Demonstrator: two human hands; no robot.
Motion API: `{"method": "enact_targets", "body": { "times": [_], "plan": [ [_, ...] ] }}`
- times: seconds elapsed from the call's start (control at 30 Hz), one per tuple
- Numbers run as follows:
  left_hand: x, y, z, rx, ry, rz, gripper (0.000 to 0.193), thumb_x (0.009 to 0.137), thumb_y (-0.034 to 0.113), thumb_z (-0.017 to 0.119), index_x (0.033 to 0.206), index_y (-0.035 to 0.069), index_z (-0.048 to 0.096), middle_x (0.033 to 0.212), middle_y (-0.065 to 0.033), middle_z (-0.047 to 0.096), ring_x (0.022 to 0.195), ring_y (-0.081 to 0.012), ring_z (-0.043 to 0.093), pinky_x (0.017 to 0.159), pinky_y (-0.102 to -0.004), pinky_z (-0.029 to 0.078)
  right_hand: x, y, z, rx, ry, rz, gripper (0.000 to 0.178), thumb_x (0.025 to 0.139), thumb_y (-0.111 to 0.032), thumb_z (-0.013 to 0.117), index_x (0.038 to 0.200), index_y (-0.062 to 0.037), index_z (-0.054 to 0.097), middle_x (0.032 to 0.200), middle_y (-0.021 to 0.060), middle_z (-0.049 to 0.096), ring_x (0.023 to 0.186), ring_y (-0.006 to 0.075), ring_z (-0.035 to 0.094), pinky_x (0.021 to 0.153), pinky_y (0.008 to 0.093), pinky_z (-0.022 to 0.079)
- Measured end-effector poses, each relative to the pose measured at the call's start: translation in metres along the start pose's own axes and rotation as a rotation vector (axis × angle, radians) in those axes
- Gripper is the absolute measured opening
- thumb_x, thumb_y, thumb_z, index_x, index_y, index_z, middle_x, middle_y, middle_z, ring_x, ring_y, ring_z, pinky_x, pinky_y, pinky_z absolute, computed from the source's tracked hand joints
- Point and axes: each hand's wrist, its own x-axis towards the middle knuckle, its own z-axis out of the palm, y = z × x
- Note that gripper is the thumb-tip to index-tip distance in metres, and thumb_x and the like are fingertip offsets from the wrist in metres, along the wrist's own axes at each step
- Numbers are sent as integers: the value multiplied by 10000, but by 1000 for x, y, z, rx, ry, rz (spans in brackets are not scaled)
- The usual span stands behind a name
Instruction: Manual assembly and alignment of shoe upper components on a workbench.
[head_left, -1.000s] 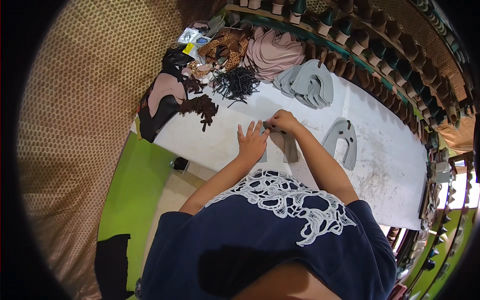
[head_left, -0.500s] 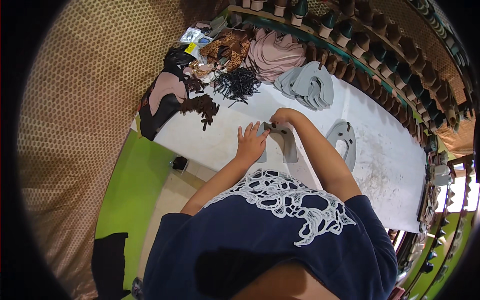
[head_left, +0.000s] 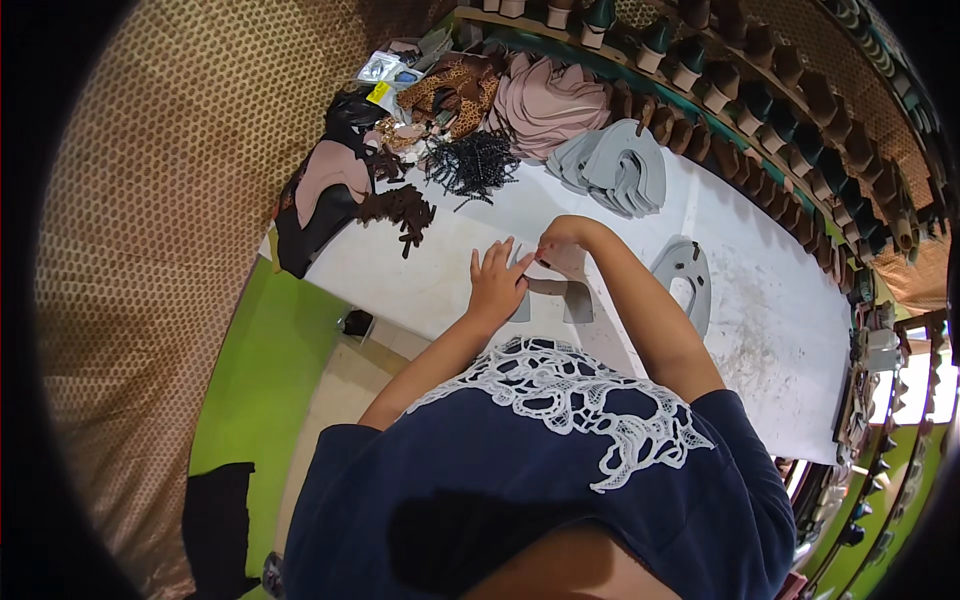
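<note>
Your left hand [head_left: 494, 287] lies spread, fingers wide apart, its fingertips at the near-left edge of the grey curved piece [head_left: 577, 300]. Your right hand [head_left: 567, 234] bends down over the piece's top, just beside the left fingertips; whether it pinches anything cannot be told. The piece rests on the white table [head_left: 770, 280], directly below both hands, one leg extending toward you from the right hand.

Treat the piece as light, thin and pliable — it likely flexes or slides if pressed on one side only. Hold it flat by the outer edge, clear of the small dark tab [head_left: 543, 264] beneath the right fingers.

Obscured: the right fingertips and the top of the curve — both covered by the right hand.
</note>
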Motion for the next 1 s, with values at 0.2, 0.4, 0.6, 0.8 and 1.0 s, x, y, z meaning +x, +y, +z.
{"method": "enact_targets", "body": {
  "times": [0.2, 0.4, 0.6, 0.8, 1.0],
  "plan": [
    [0, -2, 3, 55, -39, 7, 462, 775, 198, 579, 1234, 236, 547, 1368, -138, 380, 1280, -318, 328, 1058, -574, 147, -1, 6, 5, -107, 193, -2, 302, 656, -342, 699, 929, -216, 723, 935, 22, 689, 876, 248, 635, 758, 374, 478],
    [3, 0, 3, 71, -41, 14, 464, 777, 205, 565, 1239, 239, 545, 1377, -139, 372, 1282, -318, 328, 1060, -571, 148, -23, -7, 14, -184, 331, -50, 313, 617, -326, 743, 925, -276, 718, 934, -12, 690, 945, 201, 621, 822, 385, 448],
    [3, 0, 3, 107, -40, 9, 515, 770, 219, 564, 1281, 248, 503, 1379, -141, 368, 1281, -317, 328, 1057, -569, 154, -20, -7, 18, -240, 352, -89, 222, 631, -281, 738, 853, -286, 717, 893, -42, 660, 1000, 258, 545, 818, 438, 424],
    [1, -3, 11, 95, 25, -79, 607, 785, 314, 571, 1349, 161, 409, 1393, -139, 352, 1286, -304, 321, 1051, -568, 154, -33, -17, 26, -348, 411, -142, 168, 700, -220, 667, 860, -245, 710, 1019, 38, 592, 1051, 290, 498, 861, 446, 388],
    [1, -3, 16, 204, 46, -69, 588, 809, 375, 553, 1327, 127, 427, 1399, -126, 348, 1298, -289, 300, 1049, -581, 121, -35, -11, 31, -393, 454, -192, 150, 752, -188, 615, 873, -203, 701, 1069, 50, 558, 1076, 286, 477, 890, 443, 358]
  ]
}}
